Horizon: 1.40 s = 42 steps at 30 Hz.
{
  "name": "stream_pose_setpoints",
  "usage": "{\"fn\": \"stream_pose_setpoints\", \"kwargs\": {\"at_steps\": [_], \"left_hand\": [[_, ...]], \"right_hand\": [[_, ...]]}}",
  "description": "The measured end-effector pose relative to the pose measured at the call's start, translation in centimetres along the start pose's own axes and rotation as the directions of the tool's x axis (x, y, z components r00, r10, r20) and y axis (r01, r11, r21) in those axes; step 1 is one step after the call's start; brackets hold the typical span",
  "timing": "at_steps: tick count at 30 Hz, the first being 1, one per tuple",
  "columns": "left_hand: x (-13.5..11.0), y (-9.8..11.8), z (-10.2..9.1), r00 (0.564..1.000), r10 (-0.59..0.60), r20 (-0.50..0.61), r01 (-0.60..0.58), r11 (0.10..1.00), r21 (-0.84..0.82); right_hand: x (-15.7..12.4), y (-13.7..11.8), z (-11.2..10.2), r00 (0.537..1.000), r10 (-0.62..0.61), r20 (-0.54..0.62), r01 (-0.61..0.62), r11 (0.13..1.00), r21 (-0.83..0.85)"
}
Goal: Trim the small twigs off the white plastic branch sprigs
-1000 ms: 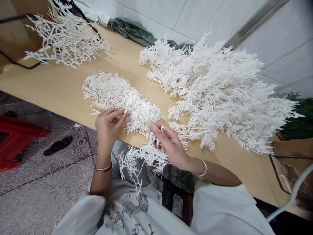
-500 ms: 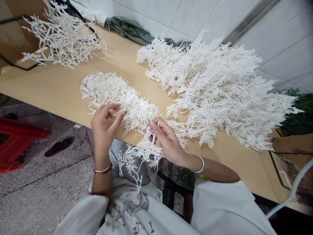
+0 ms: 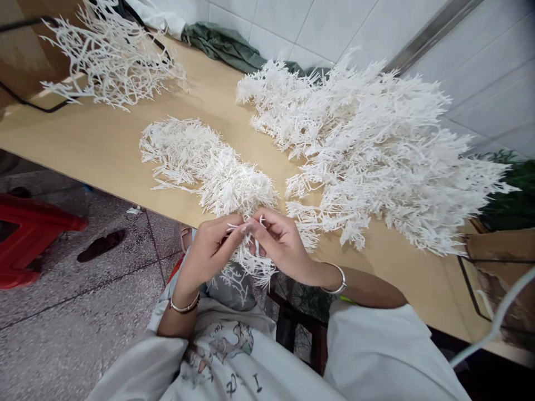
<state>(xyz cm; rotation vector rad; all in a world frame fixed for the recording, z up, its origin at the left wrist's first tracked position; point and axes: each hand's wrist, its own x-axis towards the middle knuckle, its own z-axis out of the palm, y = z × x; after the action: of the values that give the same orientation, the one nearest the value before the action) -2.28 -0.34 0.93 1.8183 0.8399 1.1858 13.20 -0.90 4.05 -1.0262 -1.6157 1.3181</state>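
Both my hands meet over the front edge of the pale wooden table. My left hand and my right hand pinch a white branching plastic sprig between their fingers, and its lower branches hang over my lap. Just beyond my hands lies a dense pile of similar white sprigs. A much larger white mass spreads to the right of it, close to my right hand. A looser bunch of coarser white branches lies at the far left corner.
A grey-green cloth lies along the white tiled wall. A red stool and a dark slipper are on the speckled floor at left. At right are green foliage, a cardboard box and a white wire.
My left hand has moved right from the pile and joined my right hand on the sprig. The sprig has risen slightly toward the table edge, and the view has shifted a little.
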Motion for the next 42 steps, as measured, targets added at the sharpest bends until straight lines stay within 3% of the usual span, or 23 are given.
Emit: {"fn": "stream_pose_setpoints", "kwargs": {"at_steps": [4,7,9,12,14,17,21,26,28,33,38,42], "left_hand": [[-0.5,-0.5,-0.4,0.993,0.049,-0.103,-0.05,0.999,-0.003],[-0.9,-0.7,-0.5,0.998,-0.01,-0.066,0.003,0.995,-0.097],[-1.0,-0.7,-0.5,0.998,-0.046,-0.04,0.041,0.992,-0.121],[-0.9,-0.5,-0.2,0.999,0.043,-0.025,-0.044,0.998,-0.035],[-0.9,-0.4,-0.1,0.995,0.103,-0.005,-0.102,0.992,0.071],[-0.8,-0.5,0.1,0.994,0.104,-0.034,-0.099,0.986,0.135],[-0.7,-0.6,0.1,0.993,0.097,-0.065,-0.097,0.995,0.006],[-0.5,-0.8,-0.1,0.999,-0.02,0.033,0.028,0.961,-0.276],[-0.5,-0.9,-0.1,0.998,-0.044,0.045,0.055,0.954,-0.294],[-0.2,-0.9,0.9,0.983,-0.05,-0.176,0.023,0.987,-0.156],[0.0,-0.7,1.3,0.974,-0.059,-0.221,0.029,0.99,-0.137],[0.0,-0.9,1.0,0.949,0.039,-0.314,-0.028,0.999,0.039]], "right_hand": [[0.2,-0.3,-0.1,0.983,0.007,0.183,-0.014,0.999,0.036],[0.3,-0.6,-0.1,0.967,0.018,0.256,-0.026,0.999,0.03],[0.3,-0.7,-0.1,0.976,0.017,0.218,-0.016,1.0,-0.004],[0.2,-0.6,-0.2,0.991,0.002,0.131,0.007,0.998,-0.065],[0.3,-0.5,-0.2,0.995,0.009,0.102,-0.004,0.998,-0.056],[0.4,-0.5,-0.3,0.995,0.048,0.088,-0.049,0.999,0.009],[0.5,-0.7,-0.3,0.984,0.098,0.147,-0.111,0.991,0.08],[0.5,-0.7,-0.3,0.955,0.12,0.272,-0.157,0.98,0.119],[0.4,-0.6,-0.3,0.958,0.11,0.265,-0.133,0.989,0.069],[0.1,-0.1,0.0,0.99,0.033,0.137,-0.017,0.993,-0.12],[0.2,0.0,0.1,0.986,0.099,0.134,-0.105,0.994,0.04],[0.5,-0.2,0.0,0.972,0.172,0.158,-0.193,0.972,0.131]]}}
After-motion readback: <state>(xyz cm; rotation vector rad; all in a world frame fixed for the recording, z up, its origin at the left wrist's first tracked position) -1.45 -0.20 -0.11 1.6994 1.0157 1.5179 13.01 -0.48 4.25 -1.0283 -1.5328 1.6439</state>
